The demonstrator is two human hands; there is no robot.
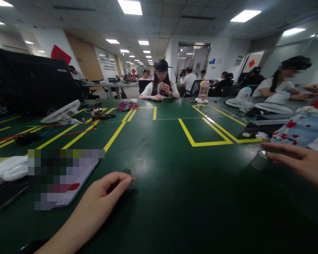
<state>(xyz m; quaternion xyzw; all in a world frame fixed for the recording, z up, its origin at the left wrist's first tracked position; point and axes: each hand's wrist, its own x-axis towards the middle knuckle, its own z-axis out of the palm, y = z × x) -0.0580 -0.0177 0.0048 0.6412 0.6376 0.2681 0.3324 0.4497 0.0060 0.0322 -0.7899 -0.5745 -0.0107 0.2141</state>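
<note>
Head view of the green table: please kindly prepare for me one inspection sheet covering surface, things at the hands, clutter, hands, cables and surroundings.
Surface: green table, marked with yellow tape.
Things at the hands: small grey cylinder at the right hand's fingertips; a grip is not certain.
Clutter: pale flat item, partly pixelated, beside the left forearm; white fan at far left; blue patterned bag at right.
Hands: left hand with fingers curled, contents unclear; right hand reaching in from the right.
Cables: tangled red and blue wires at far left of centre.
Surroundings: seated person opposite, wearing headgear; others behind.
</note>
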